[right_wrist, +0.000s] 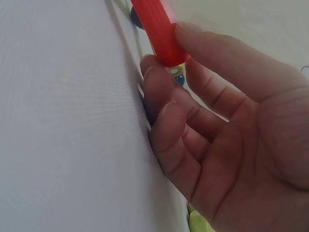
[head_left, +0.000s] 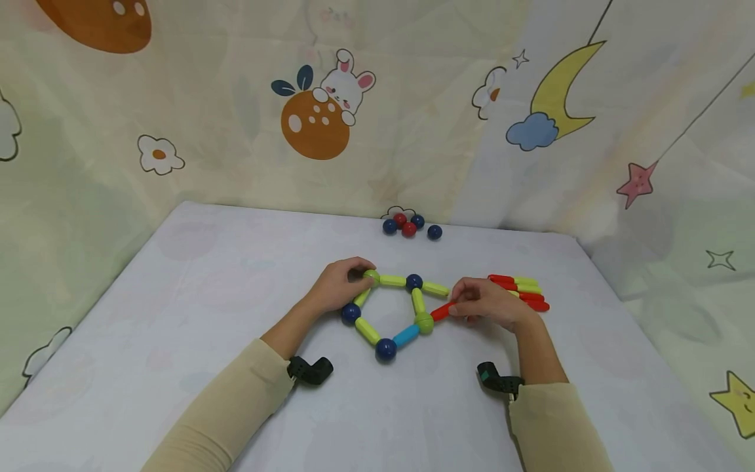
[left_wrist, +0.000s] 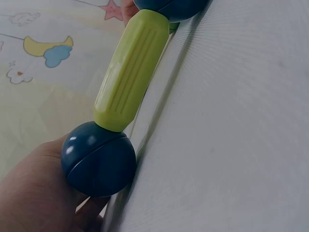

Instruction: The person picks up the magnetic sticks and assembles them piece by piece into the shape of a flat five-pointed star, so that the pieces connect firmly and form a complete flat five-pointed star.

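A ring of rods and balls lies on the table, joined end to end. My left hand (head_left: 343,283) grips the green ball (head_left: 371,276) at the ring's far left corner, thumb at its near side. Dark blue balls (head_left: 386,350) and light green rods (head_left: 367,332) make up most of the ring, plus one light blue rod (head_left: 406,336). My right hand (head_left: 485,303) pinches a red rod (right_wrist: 161,36) between thumb and fingers; its other end meets the ring's right green ball (head_left: 424,322). Another light green rod (head_left: 436,289) reaches from the far dark blue ball (head_left: 414,282) towards my right fingers.
Loose red rods (head_left: 535,306) and light green rods (head_left: 529,282) lie just beyond my right hand, partly hidden by it. Several red balls (head_left: 409,229) and dark blue balls (head_left: 434,232) sit near the far edge of the white table (head_left: 248,262). A patterned cloth (head_left: 224,98) hangs behind.
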`<state>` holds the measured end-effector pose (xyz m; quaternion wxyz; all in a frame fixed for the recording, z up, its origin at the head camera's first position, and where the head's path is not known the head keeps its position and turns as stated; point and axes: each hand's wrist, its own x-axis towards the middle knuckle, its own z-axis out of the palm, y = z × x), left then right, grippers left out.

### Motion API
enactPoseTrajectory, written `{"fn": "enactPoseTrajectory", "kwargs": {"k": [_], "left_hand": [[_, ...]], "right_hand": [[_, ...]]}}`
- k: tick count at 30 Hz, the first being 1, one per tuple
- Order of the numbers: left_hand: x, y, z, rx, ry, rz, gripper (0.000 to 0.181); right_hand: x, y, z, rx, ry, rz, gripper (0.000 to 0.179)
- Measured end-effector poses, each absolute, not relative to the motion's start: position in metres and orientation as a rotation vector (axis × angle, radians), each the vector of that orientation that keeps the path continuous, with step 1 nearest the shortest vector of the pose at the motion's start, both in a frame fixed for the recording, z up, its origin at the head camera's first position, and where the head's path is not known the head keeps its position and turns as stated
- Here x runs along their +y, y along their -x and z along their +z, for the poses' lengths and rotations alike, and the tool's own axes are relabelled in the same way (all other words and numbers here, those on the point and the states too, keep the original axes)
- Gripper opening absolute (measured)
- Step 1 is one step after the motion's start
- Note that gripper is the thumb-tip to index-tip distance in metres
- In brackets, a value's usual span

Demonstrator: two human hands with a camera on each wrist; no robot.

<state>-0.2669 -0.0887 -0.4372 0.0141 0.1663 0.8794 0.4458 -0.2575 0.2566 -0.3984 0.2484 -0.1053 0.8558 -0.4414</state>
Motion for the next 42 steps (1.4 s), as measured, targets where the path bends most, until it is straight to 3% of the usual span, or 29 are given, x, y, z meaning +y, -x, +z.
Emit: {"fn": "enactPoseTrajectory", "kwargs": {"k": [14,42], "left_hand": [[-0.089,0.268,-0.439,2.734,-0.518,1.402,0.031],[-0.109,0.275,-0.438,2.807,-0.480,1.379,0.032]], "right_hand": [[0.253,0.258,-0.390,2.437,0.209,-1.172,0.035],[0.227,0.310,-0.411,2.732,0.006,-1.418,0.053]]}}
